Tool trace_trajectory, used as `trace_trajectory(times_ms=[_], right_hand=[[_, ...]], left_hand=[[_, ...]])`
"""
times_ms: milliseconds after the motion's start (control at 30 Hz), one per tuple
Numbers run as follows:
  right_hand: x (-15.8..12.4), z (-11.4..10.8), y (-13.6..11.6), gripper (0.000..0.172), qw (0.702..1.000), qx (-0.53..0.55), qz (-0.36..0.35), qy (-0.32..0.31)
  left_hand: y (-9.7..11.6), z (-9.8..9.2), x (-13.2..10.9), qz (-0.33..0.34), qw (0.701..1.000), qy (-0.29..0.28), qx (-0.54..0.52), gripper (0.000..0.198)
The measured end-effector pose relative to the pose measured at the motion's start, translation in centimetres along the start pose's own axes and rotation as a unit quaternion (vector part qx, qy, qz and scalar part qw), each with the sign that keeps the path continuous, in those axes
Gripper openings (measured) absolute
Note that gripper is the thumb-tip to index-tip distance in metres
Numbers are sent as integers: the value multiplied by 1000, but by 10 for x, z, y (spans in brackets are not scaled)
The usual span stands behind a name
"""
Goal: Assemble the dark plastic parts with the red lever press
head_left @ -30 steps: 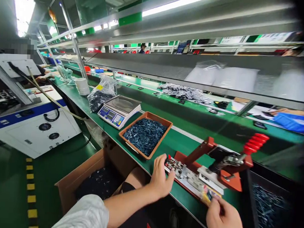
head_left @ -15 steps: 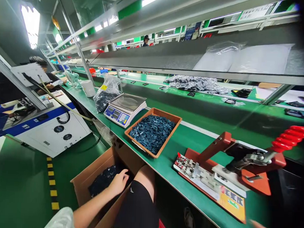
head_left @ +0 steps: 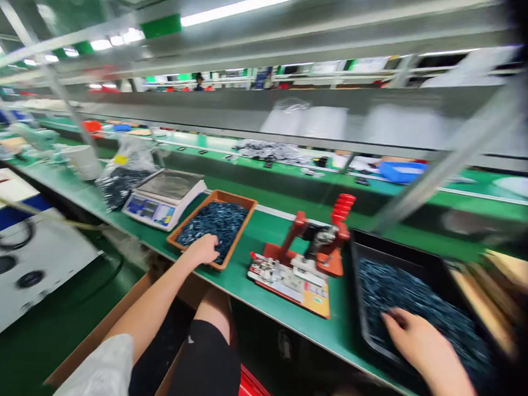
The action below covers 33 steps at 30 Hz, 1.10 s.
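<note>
My left hand (head_left: 205, 249) is at the near side of an orange-brown tray (head_left: 248, 212), its fingers bent down and closed against a heap of small dark blue-black plastic parts (head_left: 220, 218). Whatever those fingers pinch is hidden. On the right, my right hand (head_left: 410, 333) reaches into a large black tray (head_left: 364, 308) filled with similar dark parts (head_left: 412, 290). Its fingers curl toward the thumb, slightly blurred, and I cannot make out what is between them. Between the trays stands a red toggle press fixture (head_left: 296, 274) with a ribbed red handle (head_left: 343, 208), untouched by either hand.
Left of the orange-brown tray are a weighing scale (head_left: 164, 197) and a clear bag of dark parts (head_left: 126, 181). An open cardboard box (head_left: 107, 325) stands below the bench edge. A slanted metal post (head_left: 447, 164) rises behind the black tray. Wooden-looking pieces (head_left: 498, 298) lie right.
My left hand has risen from the cardboard box to the orange-brown tray. My right hand, barely visible before, is now in the black tray. The view has swung right.
</note>
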State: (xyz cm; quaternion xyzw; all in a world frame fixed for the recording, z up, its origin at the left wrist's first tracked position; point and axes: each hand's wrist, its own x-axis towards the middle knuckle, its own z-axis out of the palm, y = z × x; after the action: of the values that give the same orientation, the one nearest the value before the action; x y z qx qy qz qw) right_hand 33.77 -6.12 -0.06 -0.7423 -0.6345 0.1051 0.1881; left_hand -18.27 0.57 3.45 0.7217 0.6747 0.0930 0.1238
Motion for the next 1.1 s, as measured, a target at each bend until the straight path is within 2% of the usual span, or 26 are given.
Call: trace_trajectory(times_ms=[33,100,167,267,333,433,567,667,767,833,900,1000,1100], right_hand=[[-2,-8,2,21,1000,13,27,-1],[-7,-16,2,18,996,32,58,62],[-9,-16,-1,24,989,70,84,103],[-12,-12,-3,29,976,139,85,147],[-17,-13,-4,30,970,167,64,166],[-27,-16,-16,31,966,179,-1,187],[-47,-4,-55,26,948,181,-140,220],[-58,24,-84,22,930,205,-222,209],[-60,63,-99,24,917,265,-232,186],[-57,86,-100,27,915,315,-187,167],[-53,100,-98,33,907,384,-120,128],[-48,102,-94,43,867,494,-42,48],[-45,94,-95,52,826,563,-11,23]], left_hand=[[-1,3,8,9,1000,-12,6,10],[-5,9,18,20,1000,-15,19,4],[-13,14,23,23,999,-1,28,11],[-27,19,23,21,998,55,18,22],[-32,22,20,4,996,90,5,29],[-28,22,15,-41,993,108,-24,33],[-15,15,7,-46,982,126,-132,22],[-12,14,6,-43,975,155,-154,14],[-15,16,7,-40,966,186,-177,11],[-18,15,7,-38,956,200,-210,13],[-18,12,5,-29,945,208,-250,22],[-10,6,0,-9,929,211,-305,34],[16,6,-9,33,903,201,-379,35]])
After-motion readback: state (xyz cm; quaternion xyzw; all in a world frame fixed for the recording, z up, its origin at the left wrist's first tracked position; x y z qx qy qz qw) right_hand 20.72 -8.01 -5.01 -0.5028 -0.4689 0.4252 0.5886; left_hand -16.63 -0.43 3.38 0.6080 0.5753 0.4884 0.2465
